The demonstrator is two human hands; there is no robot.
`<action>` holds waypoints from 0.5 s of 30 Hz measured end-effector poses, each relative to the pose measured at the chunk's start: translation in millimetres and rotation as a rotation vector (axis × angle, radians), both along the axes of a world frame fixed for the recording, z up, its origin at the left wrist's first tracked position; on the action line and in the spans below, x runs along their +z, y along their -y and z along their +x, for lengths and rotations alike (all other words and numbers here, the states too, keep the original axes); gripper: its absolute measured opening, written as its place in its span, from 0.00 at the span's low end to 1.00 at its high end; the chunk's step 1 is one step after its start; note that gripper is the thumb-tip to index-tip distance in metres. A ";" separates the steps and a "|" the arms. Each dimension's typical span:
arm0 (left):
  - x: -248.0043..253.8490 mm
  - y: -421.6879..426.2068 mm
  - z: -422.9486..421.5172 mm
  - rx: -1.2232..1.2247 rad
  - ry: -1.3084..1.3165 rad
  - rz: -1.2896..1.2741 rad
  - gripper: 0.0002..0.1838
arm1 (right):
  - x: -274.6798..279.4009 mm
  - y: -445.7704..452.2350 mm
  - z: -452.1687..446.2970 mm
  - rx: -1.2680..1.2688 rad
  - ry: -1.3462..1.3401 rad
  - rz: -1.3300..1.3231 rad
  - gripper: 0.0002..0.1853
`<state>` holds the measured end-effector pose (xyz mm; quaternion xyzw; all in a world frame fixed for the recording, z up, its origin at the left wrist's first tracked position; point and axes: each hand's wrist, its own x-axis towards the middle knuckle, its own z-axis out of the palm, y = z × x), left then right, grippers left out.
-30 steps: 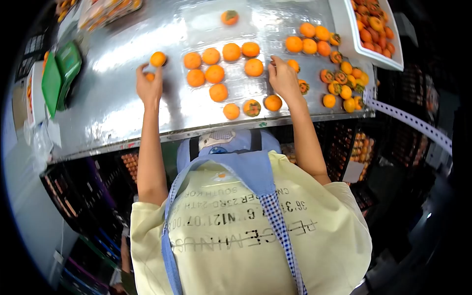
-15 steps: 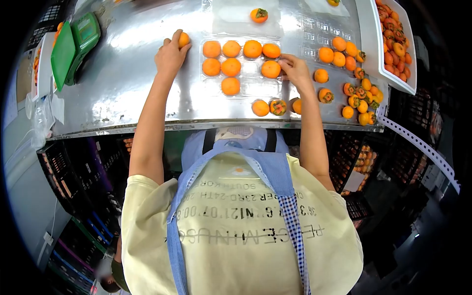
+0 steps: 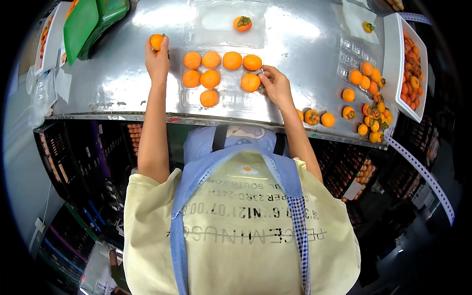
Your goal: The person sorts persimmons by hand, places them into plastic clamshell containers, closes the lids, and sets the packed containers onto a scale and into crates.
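My left hand [image 3: 158, 59] is closed round an orange persimmon [image 3: 157, 42] to the left of the clear plastic tray. Several orange persimmons sit in that tray [image 3: 232, 101]: four across the back, three in the row before it, and one in front [image 3: 209, 98]. At the tray's right edge, the thumb and fingertips of my right hand [image 3: 273, 82] touch the persimmon [image 3: 250, 82] there and the tray rim. Behind this tray, another clear tray [image 3: 211, 24] holds one persimmon [image 3: 242, 23] with its leafy top showing.
Loose persimmons [image 3: 348, 95] lie at the right, some near an empty clear tray. A white box [image 3: 393, 64] of persimmons stands at the far right. A green scale [image 3: 93, 24] is at the back left. Several persimmons [image 3: 327, 119] lie along the front edge.
The camera view has shifted. My left hand has turned the persimmon so that it shows above the fingers. My right hand stays at the tray's right edge.
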<state>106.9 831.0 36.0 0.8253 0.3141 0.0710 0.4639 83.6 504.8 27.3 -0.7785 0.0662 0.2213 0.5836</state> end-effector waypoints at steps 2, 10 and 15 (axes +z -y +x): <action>37.0 11.8 -7.4 0.089 0.150 -0.548 0.25 | 2.7 -3.5 -1.2 0.032 -0.022 0.014 0.17; 54.7 85.5 -11.2 -0.385 -0.034 -1.636 0.33 | 72.0 -14.1 21.5 0.073 0.269 -0.041 0.25; 62.2 155.1 -0.1 -0.373 -0.491 -1.499 0.28 | 65.5 -12.5 31.2 0.132 0.195 0.233 0.33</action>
